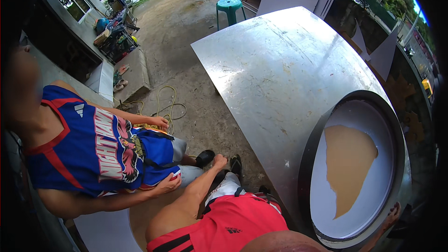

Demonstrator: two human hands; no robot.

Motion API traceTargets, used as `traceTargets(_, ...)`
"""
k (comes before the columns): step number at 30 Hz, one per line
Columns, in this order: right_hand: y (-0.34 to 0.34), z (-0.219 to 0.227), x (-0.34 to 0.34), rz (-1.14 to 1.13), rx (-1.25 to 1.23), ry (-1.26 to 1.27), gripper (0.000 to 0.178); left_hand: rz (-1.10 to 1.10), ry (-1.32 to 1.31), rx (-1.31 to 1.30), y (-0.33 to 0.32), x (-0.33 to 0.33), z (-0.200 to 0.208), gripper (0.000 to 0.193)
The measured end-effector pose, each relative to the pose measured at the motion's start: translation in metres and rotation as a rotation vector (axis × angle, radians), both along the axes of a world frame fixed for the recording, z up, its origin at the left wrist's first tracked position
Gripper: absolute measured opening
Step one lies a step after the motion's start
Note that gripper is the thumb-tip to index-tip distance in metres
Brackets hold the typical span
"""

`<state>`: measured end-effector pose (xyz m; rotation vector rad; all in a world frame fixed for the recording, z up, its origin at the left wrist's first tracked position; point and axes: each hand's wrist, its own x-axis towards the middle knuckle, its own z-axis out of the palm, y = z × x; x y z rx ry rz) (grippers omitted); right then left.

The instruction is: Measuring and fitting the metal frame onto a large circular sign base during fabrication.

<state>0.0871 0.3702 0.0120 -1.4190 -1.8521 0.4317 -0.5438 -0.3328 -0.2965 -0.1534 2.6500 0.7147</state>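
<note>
My feed's got my left hand loosely curled, can't tell if around anything, and my right hand beside that big round dark-rimmed frame on the metal table, openness and grip unclear.

The tabletop is silvery grey, streaked with brownish scuffs. The ring looks black, though shadow may deepen it; its white panel carries a tan patch. Black stripes mark the red shirt; the stool is teal.
</note>
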Motion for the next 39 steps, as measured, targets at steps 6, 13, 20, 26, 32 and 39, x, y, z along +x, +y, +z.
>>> traceTargets(6, -0.164, 0.144, -0.212, 0.351, 0.185, -0.179, 0.028, 0.222, -0.289, 0.294, -0.025, -0.046, 0.014, 0.018)
traceTargets(13, -0.293, 0.226, -0.386, 0.669, 0.247, -0.226, 0.012, 0.154, -0.361, 0.218, -0.057, -0.092, 0.044, 0.019)
traceTargets(20, -0.308, 0.247, -0.525, 1.044, 0.427, -0.491, 0.012, 0.334, -0.325, 0.206, -0.078, -0.152, 0.019, 0.026)
traceTargets(26, -0.347, 0.211, -0.674, 1.308, 0.367, -0.619, 0.022, -0.078, -0.226, 0.192, -0.286, -0.261, 0.146, 0.019)
traceTargets(32, -0.396, 0.082, -0.876, 1.209, 0.011, -0.808, 0.045, -0.049, -0.309, 0.194, -0.4, -0.316, 0.131, 0.02)
traceTargets(39, -0.449, -0.021, -1.087, 0.891, -0.276, -0.869, 0.084, 0.383, -0.6, 0.387, -0.366, -0.431, 0.139, 0.018)
